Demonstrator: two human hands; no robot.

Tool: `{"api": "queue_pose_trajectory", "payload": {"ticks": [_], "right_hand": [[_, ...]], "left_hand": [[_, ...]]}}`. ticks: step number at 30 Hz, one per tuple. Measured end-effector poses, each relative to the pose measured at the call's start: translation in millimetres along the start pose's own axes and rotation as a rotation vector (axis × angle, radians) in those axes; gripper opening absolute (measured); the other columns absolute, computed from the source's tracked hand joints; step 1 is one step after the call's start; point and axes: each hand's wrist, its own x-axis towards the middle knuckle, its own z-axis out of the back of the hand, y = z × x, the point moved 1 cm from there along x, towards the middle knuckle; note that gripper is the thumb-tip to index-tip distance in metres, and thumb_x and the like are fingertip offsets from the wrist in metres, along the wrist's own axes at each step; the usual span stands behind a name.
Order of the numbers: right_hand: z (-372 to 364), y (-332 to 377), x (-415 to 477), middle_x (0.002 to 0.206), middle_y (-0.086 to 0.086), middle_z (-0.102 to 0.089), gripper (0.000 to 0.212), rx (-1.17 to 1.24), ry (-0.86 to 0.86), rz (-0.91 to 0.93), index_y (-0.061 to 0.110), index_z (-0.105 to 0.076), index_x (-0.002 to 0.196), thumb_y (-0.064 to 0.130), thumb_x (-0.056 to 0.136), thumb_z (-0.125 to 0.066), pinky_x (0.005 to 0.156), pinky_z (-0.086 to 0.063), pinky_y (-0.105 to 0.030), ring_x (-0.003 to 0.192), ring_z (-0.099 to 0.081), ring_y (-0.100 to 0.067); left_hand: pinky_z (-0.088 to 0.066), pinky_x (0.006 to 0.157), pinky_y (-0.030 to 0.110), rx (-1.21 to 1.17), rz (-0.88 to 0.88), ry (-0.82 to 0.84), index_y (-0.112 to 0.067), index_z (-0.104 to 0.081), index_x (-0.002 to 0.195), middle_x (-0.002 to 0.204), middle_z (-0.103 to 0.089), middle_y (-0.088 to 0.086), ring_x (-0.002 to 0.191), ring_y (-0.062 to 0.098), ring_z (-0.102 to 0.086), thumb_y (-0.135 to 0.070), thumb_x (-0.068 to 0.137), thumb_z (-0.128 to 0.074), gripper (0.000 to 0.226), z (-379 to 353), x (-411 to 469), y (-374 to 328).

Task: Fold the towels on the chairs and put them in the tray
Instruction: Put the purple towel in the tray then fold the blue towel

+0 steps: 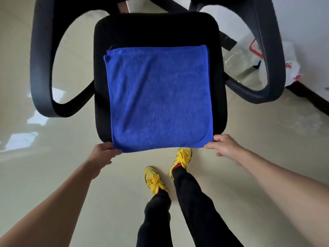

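A blue towel [156,98] lies flat on the black seat of an office chair [156,31], folded once so a second layer shows along its far and left edges. Its near edge hangs just over the seat's front. My left hand [104,152] pinches the near left corner from below. My right hand [224,146] pinches the near right corner with thumb and fingertips. No tray is in view.
The chair's black armrests [41,68] curve out on both sides. My legs and yellow shoes [181,158] stand on the pale glossy floor just in front of the seat. White and clear plastic bags [249,59] lie at the right by a dark baseboard.
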Motion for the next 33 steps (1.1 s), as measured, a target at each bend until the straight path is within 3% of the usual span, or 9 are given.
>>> {"api": "queue_pose_trajectory", "payload": {"ticks": [3,4,7,12,17,22,26,29,33], "right_hand": [[-5.6,-15.4,0.3,0.079,-0.009,-0.054,0.026,0.033,-0.069,-0.004,0.008,-0.061,0.073,0.029,0.081,-0.075,0.068,-0.037,-0.032,0.076,-0.052,-0.037],[-5.9,-18.7,-0.4,0.087,-0.012,-0.064,0.022,0.057,-0.105,-0.012,0.011,-0.066,0.075,0.030,0.083,-0.073,0.068,-0.039,-0.031,0.088,-0.059,-0.044],[-2.7,-19.6,-10.6,0.109,-0.014,-0.069,0.011,0.132,-0.176,-0.037,0.015,-0.069,0.087,0.025,0.086,-0.072,0.065,-0.045,-0.030,0.105,-0.065,-0.029],[11.5,4.0,-18.6,0.091,0.001,-0.071,0.007,-0.160,-0.350,0.030,0.025,-0.071,0.077,0.020,0.082,-0.069,0.075,-0.051,-0.031,0.089,-0.066,-0.023],[31.5,92.3,-0.6,0.080,0.009,-0.068,0.007,-0.183,-0.547,0.287,0.026,-0.070,0.078,0.023,0.083,-0.066,0.074,-0.051,-0.030,0.084,-0.065,-0.019],[65.6,174.7,52.2,0.094,0.004,-0.071,0.015,-0.096,-0.695,0.456,0.019,-0.071,0.098,0.024,0.085,-0.067,0.081,-0.052,-0.031,0.092,-0.067,-0.019],[84.6,213.2,90.7,0.105,0.001,-0.070,0.033,-0.093,-0.716,0.451,0.017,-0.067,0.113,0.033,0.084,-0.071,0.088,-0.051,-0.032,0.100,-0.065,-0.018],[89.7,219.2,103.9,0.088,0.001,-0.069,0.017,-0.062,-0.673,0.392,0.020,-0.069,0.092,0.033,0.082,-0.073,0.083,-0.053,-0.032,0.091,-0.067,-0.021],[93.6,216.6,102.8,0.080,0.003,-0.066,0.015,0.030,-0.710,0.416,0.019,-0.071,0.084,0.033,0.084,-0.070,0.080,-0.056,-0.039,0.082,-0.066,-0.023]], "left_hand": [[-0.042,0.073,0.033,0.081,-0.024,0.017,-0.014,-0.068,0.090,0.086,-0.062,0.005,0.082,0.023,-0.053,-0.011,0.085,-0.068,0.006,-4.3,8.6,10.8],[-0.039,0.071,0.034,0.106,-0.027,-0.002,-0.009,-0.067,0.088,0.084,-0.059,0.008,0.079,0.025,-0.050,-0.013,0.086,-0.067,0.004,-4.4,10.8,13.6],[-0.040,0.070,0.033,0.134,0.004,-0.059,-0.001,-0.066,0.086,0.084,-0.058,0.011,0.077,0.025,-0.056,-0.019,0.088,-0.066,0.017,-0.5,10.7,17.5],[-0.048,0.065,0.033,0.320,-0.138,-0.280,-0.012,-0.069,0.078,0.079,-0.067,0.009,0.079,0.033,-0.064,-0.013,0.081,-0.065,0.005,19.5,-2.5,-16.4],[-0.048,0.072,0.031,0.342,-0.345,-0.415,-0.015,-0.069,0.086,0.084,-0.069,0.004,0.083,0.026,-0.063,-0.014,0.082,-0.062,0.008,27.4,9.3,-99.0],[-0.049,0.092,0.038,0.274,-0.464,-0.523,-0.013,-0.064,0.117,0.104,-0.068,0.009,0.102,0.030,-0.061,-0.019,0.085,-0.065,0.033,34.4,51.8,-178.7],[-0.054,0.077,0.037,0.174,-0.414,-0.579,-0.018,-0.065,0.105,0.090,-0.065,0.006,0.084,0.026,-0.063,-0.021,0.077,-0.068,0.028,40.7,86.0,-218.7],[-0.052,0.063,0.032,0.003,-0.339,-0.633,-0.021,-0.055,0.068,0.069,-0.056,0.001,0.066,0.021,-0.058,-0.014,0.076,-0.074,0.022,43.0,97.1,-228.8],[-0.043,0.056,0.023,0.028,-0.398,-0.694,-0.017,-0.065,0.081,0.076,-0.060,0.003,0.068,0.016,-0.054,-0.014,0.079,-0.070,0.006,44.3,96.2,-231.6]]}}
